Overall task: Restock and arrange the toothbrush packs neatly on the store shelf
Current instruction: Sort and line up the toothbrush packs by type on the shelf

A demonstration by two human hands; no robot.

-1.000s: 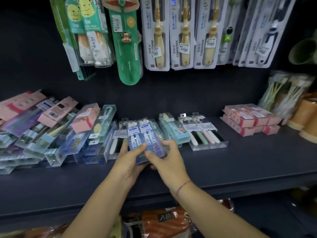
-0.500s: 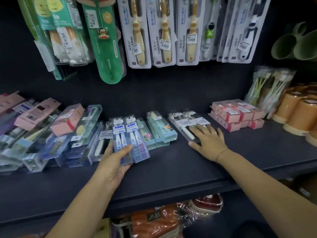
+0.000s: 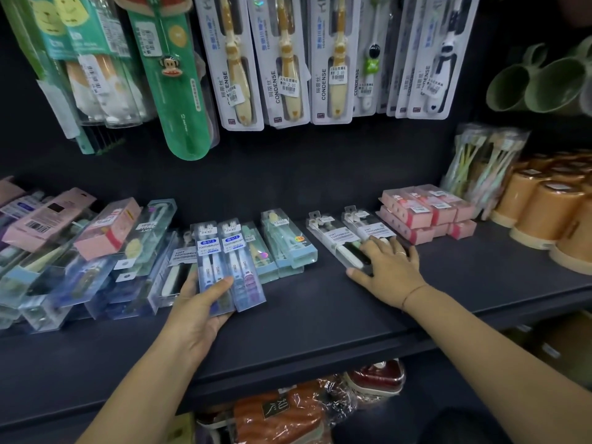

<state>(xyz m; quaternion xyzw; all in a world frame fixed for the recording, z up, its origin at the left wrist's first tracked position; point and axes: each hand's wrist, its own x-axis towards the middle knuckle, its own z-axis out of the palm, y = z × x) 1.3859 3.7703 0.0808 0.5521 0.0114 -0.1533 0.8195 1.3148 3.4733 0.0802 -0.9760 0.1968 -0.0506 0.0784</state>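
**One Camera, Worn on the Head**

There was just one camera, so no other view shared the scene. It sat on the person's head and looked forward and down at the dark shelf (image 3: 320, 318). It was close, and both arms came in from the bottom edge. The left hand (image 3: 195, 312) showed at 7 o'clock, holding a blue toothbrush pack (image 3: 209, 261). The right hand (image 3: 387, 270) showed at 4 o'clock. The wide view also took in hanging packs (image 3: 285, 59) at 12 o'clock and orange cups (image 3: 538, 213) at 3 o'clock.
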